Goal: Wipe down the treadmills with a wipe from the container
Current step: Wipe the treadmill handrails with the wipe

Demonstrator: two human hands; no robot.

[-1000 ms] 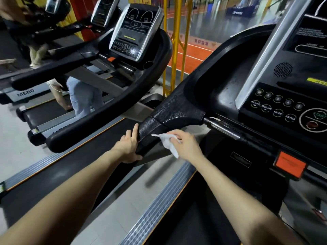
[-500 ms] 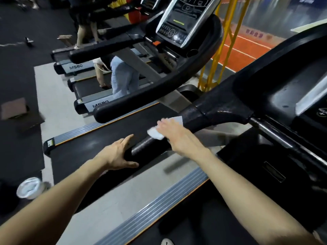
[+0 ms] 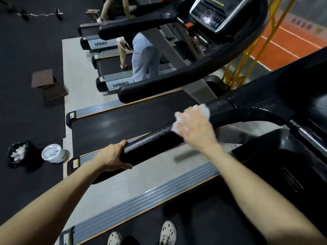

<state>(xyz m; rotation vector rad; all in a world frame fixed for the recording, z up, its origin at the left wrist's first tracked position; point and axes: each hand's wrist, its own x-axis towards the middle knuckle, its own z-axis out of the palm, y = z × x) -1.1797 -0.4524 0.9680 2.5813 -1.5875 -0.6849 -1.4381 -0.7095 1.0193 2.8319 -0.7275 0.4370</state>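
Several treadmills (image 3: 123, 121) left; container (image 3: 54, 153) beside black bag (image 3: 19, 154) on floor (image 3: 26, 112).

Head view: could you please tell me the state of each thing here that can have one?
Left hand, grips the end of the handrail.
Right hand, holds the wipe against the handrail, blurred.
Wipe, crumpled under the right hand.
Wipe container, open, on the floor.
Neighbouring console, display lit.
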